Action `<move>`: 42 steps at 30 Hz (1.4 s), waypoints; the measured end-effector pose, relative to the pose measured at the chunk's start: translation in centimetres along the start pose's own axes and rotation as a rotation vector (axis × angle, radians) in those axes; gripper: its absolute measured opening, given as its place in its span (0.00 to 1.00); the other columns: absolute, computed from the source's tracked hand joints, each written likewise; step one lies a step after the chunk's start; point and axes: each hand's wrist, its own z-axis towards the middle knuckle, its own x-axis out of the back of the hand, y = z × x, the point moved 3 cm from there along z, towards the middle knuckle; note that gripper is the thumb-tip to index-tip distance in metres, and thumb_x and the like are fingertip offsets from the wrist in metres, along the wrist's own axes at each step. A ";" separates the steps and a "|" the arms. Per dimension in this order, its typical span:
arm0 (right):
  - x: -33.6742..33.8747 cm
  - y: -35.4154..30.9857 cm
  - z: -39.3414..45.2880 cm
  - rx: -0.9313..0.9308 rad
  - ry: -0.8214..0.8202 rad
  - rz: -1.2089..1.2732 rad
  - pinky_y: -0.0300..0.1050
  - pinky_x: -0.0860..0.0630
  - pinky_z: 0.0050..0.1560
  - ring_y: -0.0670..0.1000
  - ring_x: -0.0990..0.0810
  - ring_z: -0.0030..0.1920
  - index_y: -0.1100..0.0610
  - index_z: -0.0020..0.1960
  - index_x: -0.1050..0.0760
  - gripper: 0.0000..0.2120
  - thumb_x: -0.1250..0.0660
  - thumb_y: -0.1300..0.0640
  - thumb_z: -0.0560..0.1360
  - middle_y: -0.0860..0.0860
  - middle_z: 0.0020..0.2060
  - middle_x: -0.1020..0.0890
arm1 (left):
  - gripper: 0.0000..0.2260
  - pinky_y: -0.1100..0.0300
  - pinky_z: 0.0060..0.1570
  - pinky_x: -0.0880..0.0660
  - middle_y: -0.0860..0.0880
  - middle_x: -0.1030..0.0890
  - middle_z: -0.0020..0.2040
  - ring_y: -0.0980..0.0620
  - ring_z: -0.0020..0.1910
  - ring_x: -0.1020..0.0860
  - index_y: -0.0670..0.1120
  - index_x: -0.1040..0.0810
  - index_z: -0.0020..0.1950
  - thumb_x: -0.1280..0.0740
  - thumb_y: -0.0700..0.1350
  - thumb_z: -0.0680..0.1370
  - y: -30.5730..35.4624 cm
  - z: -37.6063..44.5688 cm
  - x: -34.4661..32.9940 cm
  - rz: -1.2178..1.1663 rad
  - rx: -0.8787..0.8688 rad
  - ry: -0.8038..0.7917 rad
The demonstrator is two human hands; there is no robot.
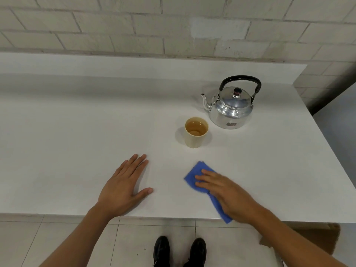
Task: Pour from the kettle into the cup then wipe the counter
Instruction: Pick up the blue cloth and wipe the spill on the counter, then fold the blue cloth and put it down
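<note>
A shiny metal kettle (231, 110) with a black handle stands on the white counter (77, 132) at the back right, spout pointing left. In front of it, to the left, a pale yellow cup (196, 134) holds brownish liquid. My right hand (223, 191) presses flat on a blue cloth (194, 175) near the counter's front edge; the cloth's tail hangs past that edge. My left hand (125, 187) rests flat on the counter, fingers spread, holding nothing.
A white brick wall (173, 26) rises behind a low backsplash. The counter ends at the right, beyond the kettle. Below the front edge are floor tiles, black shoes (179, 251) and a brown cardboard piece (317, 239).
</note>
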 end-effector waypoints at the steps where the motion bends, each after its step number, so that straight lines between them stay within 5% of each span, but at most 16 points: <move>1: 0.6 0.6 0.7 -0.029 0.008 -0.014 0.49 0.43 0.78 0.42 0.46 0.79 0.51 0.77 0.33 0.28 0.40 0.69 0.80 0.43 0.77 0.36 | 0.39 0.55 0.82 0.54 0.56 0.49 0.87 0.56 0.85 0.54 0.50 0.45 0.86 0.47 0.72 0.82 0.1 0.0 0.1 -0.005 0.002 -0.001; 5: 1.6 0.9 3.4 -0.045 0.000 -0.066 0.42 0.49 0.79 0.38 0.52 0.79 0.49 0.79 0.38 0.23 0.45 0.57 0.85 0.39 0.78 0.41 | 0.39 0.54 0.83 0.53 0.55 0.48 0.86 0.56 0.85 0.53 0.49 0.44 0.86 0.47 0.72 0.81 0.3 0.1 0.1 -0.026 0.002 0.005; 10: 2.3 0.4 3.1 -0.058 0.117 0.002 0.40 0.45 0.77 0.41 0.43 0.79 0.49 0.75 0.30 0.20 0.41 0.53 0.84 0.41 0.77 0.33 | 0.39 0.49 0.82 0.43 0.53 0.40 0.85 0.50 0.85 0.44 0.49 0.38 0.84 0.47 0.72 0.80 1.0 0.7 0.9 -0.065 0.029 0.014; 14: 3.8 1.2 0.6 -0.246 0.392 0.105 0.44 0.30 0.68 0.42 0.28 0.67 0.50 0.67 0.23 0.16 0.36 0.60 0.81 0.43 0.66 0.24 | 0.29 0.50 0.76 0.34 0.49 0.25 0.75 0.46 0.76 0.30 0.48 0.28 0.78 0.39 0.63 0.81 4.2 2.9 1.6 -0.205 0.089 0.064; 18: 4.3 3.0 -1.6 -0.542 0.491 0.115 0.46 0.24 0.59 0.50 0.23 0.58 0.52 0.65 0.22 0.15 0.34 0.58 0.80 0.47 0.57 0.21 | 0.21 0.54 0.72 0.30 0.48 0.22 0.71 0.47 0.71 0.26 0.47 0.24 0.74 0.30 0.51 0.82 8.4 6.2 1.5 -0.386 0.141 0.068; 25: 3.2 2.7 -2.8 -0.713 0.457 0.076 0.42 0.28 0.44 0.46 0.25 0.43 0.53 0.60 0.22 0.18 0.33 0.42 0.77 0.44 0.43 0.24 | 0.19 0.56 0.63 0.25 0.45 0.19 0.66 0.47 0.62 0.21 0.45 0.23 0.73 0.37 0.53 0.86 12.8 10.8 1.2 -0.381 0.275 0.039; 30: 2.3 1.7 -2.9 -0.712 0.390 0.017 0.44 0.27 0.41 0.48 0.26 0.46 0.53 0.57 0.23 0.15 0.29 0.47 0.75 0.45 0.41 0.25 | 0.15 0.53 0.61 0.25 0.42 0.18 0.58 0.46 0.57 0.22 0.42 0.21 0.64 0.40 0.51 0.87 14.8 11.4 0.6 -0.199 0.232 -0.065; 34: 2.4 2.3 -2.9 -0.783 0.326 0.101 0.39 0.31 0.38 0.47 0.25 0.42 0.50 0.46 0.24 0.08 0.27 0.48 0.74 0.44 0.41 0.25 | 0.15 0.55 0.60 0.24 0.42 0.19 0.60 0.45 0.58 0.20 0.40 0.23 0.66 0.39 0.49 0.86 15.0 10.9 0.1 -0.254 0.262 -0.108; 37: 3.0 2.9 -2.6 -0.810 0.237 0.142 0.37 0.34 0.35 0.43 0.26 0.38 0.48 0.39 0.27 0.11 0.26 0.48 0.73 0.44 0.39 0.25 | 0.12 0.57 0.52 0.25 0.42 0.19 0.56 0.47 0.52 0.20 0.41 0.22 0.62 0.36 0.48 0.85 14.3 9.8 0.0 -0.278 0.297 -0.120; 42: 2.8 1.7 -1.5 -0.739 0.281 0.247 0.39 0.29 0.32 0.45 0.23 0.33 0.47 0.41 0.30 0.11 0.29 0.52 0.76 0.45 0.33 0.22 | 0.04 0.64 0.41 0.30 0.49 0.22 0.46 0.51 0.42 0.24 0.45 0.23 0.50 0.32 0.45 0.82 12.3 7.7 0.5 -0.423 0.377 -0.052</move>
